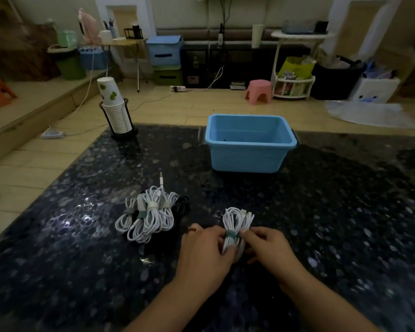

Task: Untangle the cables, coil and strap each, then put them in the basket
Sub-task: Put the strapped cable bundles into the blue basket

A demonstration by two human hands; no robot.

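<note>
Glossy, speckled dark stone for the counter (321, 212); smooth matt blue plastic for the basket (248, 159); smooth white rubbery sheath on the cables (149, 214); green cloth-like strap (231, 234); paper cups (116, 113), wire-metal holder.

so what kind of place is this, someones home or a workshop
Most likely a lived-in room at home, used for storage too. Behind the dark table are tiled floor, a pink plastic stool, stacked fabric storage boxes and a stack of paper cups.
</note>
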